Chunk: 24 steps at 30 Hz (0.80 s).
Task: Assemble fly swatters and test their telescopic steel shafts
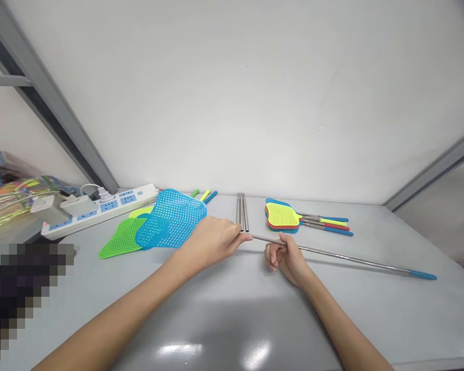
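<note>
A fly swatter with a blue mesh head [172, 219] and a long metal shaft [344, 255] stretches across my view, its blue grip [423, 275] at the far right. My left hand [214, 238] is closed around it close to the head, thumb along the shaft, and hides the neck. Further along, my right hand [288, 257] pinches the shaft between thumb and fingers, its other fingers curled below. Under the blue head lies a green mesh swatter head [123, 238], partly covered. Beyond my hands lie several metal tubes [242, 212] side by side.
Stacked swatters [284, 215] in yellow, red and blue lie at the back right. A power strip [108, 207] with plugs runs along the left. Coloured handle ends [204, 196] show behind the blue head. Plastic-wrapped goods [11, 196] sit far left; a wall [247, 103] backs the grey table [224, 319].
</note>
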Tool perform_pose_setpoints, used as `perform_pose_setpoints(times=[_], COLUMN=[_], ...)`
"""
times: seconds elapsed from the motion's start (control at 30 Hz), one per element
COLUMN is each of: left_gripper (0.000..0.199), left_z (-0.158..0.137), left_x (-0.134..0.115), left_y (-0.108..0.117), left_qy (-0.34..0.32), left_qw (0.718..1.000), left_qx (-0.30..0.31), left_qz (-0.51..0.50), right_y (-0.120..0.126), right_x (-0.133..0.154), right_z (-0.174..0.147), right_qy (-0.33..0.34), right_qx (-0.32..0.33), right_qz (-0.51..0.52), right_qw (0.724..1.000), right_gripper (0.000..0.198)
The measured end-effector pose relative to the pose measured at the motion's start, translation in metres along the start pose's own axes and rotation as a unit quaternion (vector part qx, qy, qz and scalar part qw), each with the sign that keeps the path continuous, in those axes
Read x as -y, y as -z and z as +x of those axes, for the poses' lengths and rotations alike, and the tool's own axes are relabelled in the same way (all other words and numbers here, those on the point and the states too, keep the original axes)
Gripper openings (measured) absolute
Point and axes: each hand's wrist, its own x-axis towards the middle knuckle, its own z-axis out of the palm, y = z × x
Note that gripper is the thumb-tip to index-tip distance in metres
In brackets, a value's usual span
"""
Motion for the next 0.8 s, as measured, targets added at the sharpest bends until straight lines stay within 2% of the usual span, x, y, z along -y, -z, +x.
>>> perform_pose_setpoints(times=[0.37, 0.57, 0.8], left_gripper=[0.05, 0.062, 0.067], left_z=[-0.002, -0.002, -0.005], left_x=[-0.013, -0.021, -0.04], left_y=[-0.005, -0.002, -0.021], left_qy=[0.006, 0.094, 0.164], left_qw=[1.0, 0.995, 0.984], left_qx=[0.0, -0.008, 0.002], left_qz=[-0.001, -0.026, -0.063], right_y=[-0.006, -0.009, -0.009], right_x=[-0.003, -0.007, -0.01], right_z=[-0.002, -0.001, -0.001], right_qy=[0.003, -0.021, -0.021], right_qx=[0.014, 0.022, 0.025], right_qz=[-0.014, -0.027, -0.07], right_qw=[1.0, 0.999, 0.997], right_gripper=[0.061, 0.058, 0.062])
